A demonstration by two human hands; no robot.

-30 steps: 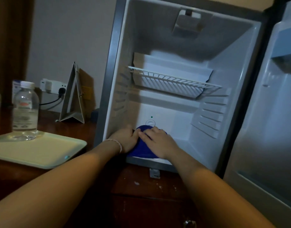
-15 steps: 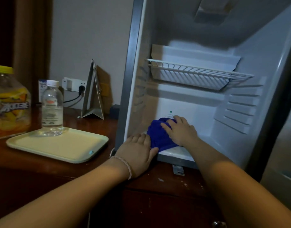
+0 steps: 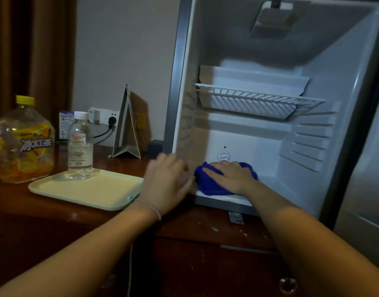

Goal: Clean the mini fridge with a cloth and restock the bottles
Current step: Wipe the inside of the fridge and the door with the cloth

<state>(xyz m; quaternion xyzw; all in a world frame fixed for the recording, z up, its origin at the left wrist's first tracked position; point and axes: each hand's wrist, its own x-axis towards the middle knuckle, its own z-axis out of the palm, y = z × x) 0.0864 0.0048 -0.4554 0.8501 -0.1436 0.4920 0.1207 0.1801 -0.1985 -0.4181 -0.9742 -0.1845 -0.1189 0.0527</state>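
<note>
Wiping is judged to be the step in hand, with the restocking not yet begun. The cloth (image 3: 214, 183) is bunched on the floor of the fridge (image 3: 343, 86), near its front left corner, and is pressed flat under the right hand (image 3: 231, 175), whose fingers lie spread on top rather than curled round it. The left hand (image 3: 166, 183) is seen at the fridge's left front edge, fingers extended and nothing held; it is blurred, so whether it touches the frame cannot be told.

Several slips can be foreseen. Just behind the cloth, on the fridge's back wall, a dial (image 3: 223, 156) is set; it could be turned by a wipe carried too far back. Above the cloth, the wire shelf (image 3: 255, 97) hangs across the fridge, and it could be knocked loose if the right hand is lifted carelessly. Since the cloth is only pressed, not grasped, it could bunch further and leave the fridge's corners unwiped.

Left of the fridge, a tray (image 3: 92, 190) carries a water bottle (image 3: 80, 146), and a tea bottle (image 3: 23, 140) stands further left again, beside the tray. A backward sweep of the left hand could catch the tray's near corner and topple the water bottle.
</note>
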